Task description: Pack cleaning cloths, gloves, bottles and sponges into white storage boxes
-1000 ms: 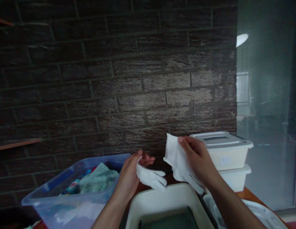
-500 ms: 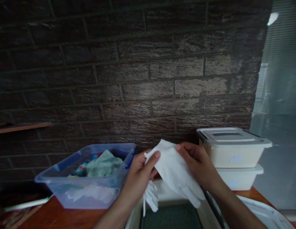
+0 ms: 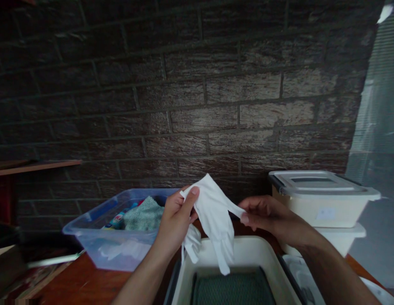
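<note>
A white cloth glove hangs between my hands, its fingers dangling down. My left hand pinches the cuff with the thumb on top. Below that hand hangs a second white glove, partly hidden behind my fingers. My right hand grips one finger of the first glove, probably its thumb, and draws it out to the right. Under the gloves stands an open cream bin, with a dark green textured item inside.
To the left, a clear blue-tinted bin holds a green cloth and other items. Two lidded cream boxes are stacked at the right on the wooden table. A white lid lies beside the bin. Behind rises a dark brick wall.
My right hand has shifted from the glove's cuff to one of its fingers and pulled it sideways. The glove now hangs more upright, and my left hand has kept its pinch.
</note>
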{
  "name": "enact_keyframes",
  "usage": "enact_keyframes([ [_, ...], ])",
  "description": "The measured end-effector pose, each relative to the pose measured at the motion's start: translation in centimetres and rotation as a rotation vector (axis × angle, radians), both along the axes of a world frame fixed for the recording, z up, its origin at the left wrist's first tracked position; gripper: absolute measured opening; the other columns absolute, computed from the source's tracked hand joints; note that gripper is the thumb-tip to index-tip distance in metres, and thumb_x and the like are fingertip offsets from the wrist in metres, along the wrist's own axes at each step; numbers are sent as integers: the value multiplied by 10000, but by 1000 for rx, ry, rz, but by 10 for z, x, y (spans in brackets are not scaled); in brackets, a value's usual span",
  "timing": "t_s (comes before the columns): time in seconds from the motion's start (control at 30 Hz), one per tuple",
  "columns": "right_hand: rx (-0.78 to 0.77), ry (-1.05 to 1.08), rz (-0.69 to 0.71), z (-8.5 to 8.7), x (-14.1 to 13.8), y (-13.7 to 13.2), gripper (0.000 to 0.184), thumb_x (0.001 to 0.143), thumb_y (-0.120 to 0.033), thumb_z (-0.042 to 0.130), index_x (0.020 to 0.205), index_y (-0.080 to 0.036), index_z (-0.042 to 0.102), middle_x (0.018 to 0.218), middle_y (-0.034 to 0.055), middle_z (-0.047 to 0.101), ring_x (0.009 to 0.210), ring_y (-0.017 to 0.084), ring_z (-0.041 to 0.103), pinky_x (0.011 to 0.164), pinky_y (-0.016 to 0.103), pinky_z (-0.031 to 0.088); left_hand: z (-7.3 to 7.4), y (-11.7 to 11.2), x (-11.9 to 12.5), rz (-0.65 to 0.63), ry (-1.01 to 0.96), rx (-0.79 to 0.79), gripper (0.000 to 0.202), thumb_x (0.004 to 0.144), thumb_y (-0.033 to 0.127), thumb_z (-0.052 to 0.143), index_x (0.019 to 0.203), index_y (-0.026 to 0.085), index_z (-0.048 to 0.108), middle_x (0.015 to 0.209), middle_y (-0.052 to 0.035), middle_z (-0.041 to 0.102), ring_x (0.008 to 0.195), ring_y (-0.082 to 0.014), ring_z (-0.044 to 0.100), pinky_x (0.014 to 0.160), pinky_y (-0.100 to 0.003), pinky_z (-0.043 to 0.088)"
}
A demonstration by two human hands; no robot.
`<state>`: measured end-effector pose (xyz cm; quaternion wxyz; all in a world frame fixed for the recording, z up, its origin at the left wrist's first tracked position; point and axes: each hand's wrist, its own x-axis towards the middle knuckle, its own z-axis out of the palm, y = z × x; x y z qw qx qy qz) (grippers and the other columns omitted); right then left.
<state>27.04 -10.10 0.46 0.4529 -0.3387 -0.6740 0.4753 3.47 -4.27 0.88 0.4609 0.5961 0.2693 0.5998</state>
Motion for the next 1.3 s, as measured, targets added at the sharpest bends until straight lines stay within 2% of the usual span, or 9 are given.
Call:
enact_keyframes([
  [0.1, -53, 76, 196, -3, -16, 2, 431, 843, -414, 766, 1199, -181, 700, 1101, 77, 717, 1024, 212, 649, 906, 314, 483, -4, -4, 5, -97, 106, 10, 330, 897, 465, 676, 779, 160, 638, 631, 20, 527, 476, -49, 363, 398, -130, 271],
  [0.2, -122, 54, 329, -11, -28, 4, 455, 803, -388, 803, 1196, -175, 716, 1047, 45, 722, 931, 187, 651, 840, 275, 478, -7, -7, 8, -121, 161, 12, 333, 917, 463, 650, 767, 169, 604, 607, 29, 507, 470, -56, 360, 398, -135, 291],
  [0.33, -140, -9, 264, -18, -23, 5, 305, 812, -385, 793, 978, -131, 762, 811, -7, 678, 679, 112, 543, 638, 209, 402, -2, -9, 7, -62, 113, -71, 308, 855, 473, 720, 812, 177, 647, 597, 30, 528, 470, -69, 412, 419, -149, 358],
  [0.47, -106, -45, 166, -16, -8, 4, 266, 827, -361, 767, 936, -118, 762, 771, -2, 659, 687, 123, 532, 637, 218, 402, 4, -9, 5, -23, 68, -78, 325, 834, 492, 736, 856, 174, 673, 558, 30, 551, 421, -71, 412, 370, -148, 322],
  [0.73, -209, 114, 296, -19, -35, 5, 539, 686, -301, 872, 1192, -189, 723, 983, 19, 724, 791, 150, 621, 718, 235, 491, -4, -15, 8, -37, 238, 28, 379, 935, 522, 599, 765, 185, 578, 496, 50, 498, 362, -72, 386, 341, -168, 287],
  [0.87, -257, -27, 307, -31, -30, 11, 453, 668, -340, 896, 1041, -129, 749, 804, -3, 688, 610, 104, 541, 540, 194, 423, -1, -15, 5, -15, 258, 65, 391, 948, 517, 581, 749, 182, 556, 478, 53, 503, 355, -73, 402, 334, -164, 284],
  [1.0, -254, -110, 327, -29, -13, 12, 318, 668, -288, 910, 829, -100, 711, 716, -33, 606, 628, 76, 487, 553, 169, 363, 4, -12, -2, 46, 226, 63, 372, 944, 517, 589, 786, 181, 562, 488, 69, 479, 343, -61, 364, 316, -159, 257],
  [1.17, -116, 175, 264, -16, -19, 12, 402, 823, -319, 806, 1160, -137, 686, 1042, 61, 711, 958, 178, 647, 898, 304, 486, 0, -19, -1, -187, 393, 64, 386, 962, 488, 578, 750, 165, 566, 530, 55, 490, 408, -55, 385, 368, -156, 274],
  [1.3, -68, 255, 66, -19, -28, 14, 281, 892, -411, 733, 934, -136, 689, 798, 12, 676, 667, 99, 594, 630, 205, 461, -3, -23, 6, -305, 491, 73, 368, 965, 456, 591, 765, 148, 601, 548, 48, 508, 448, -55, 407, 408, -161, 271],
])
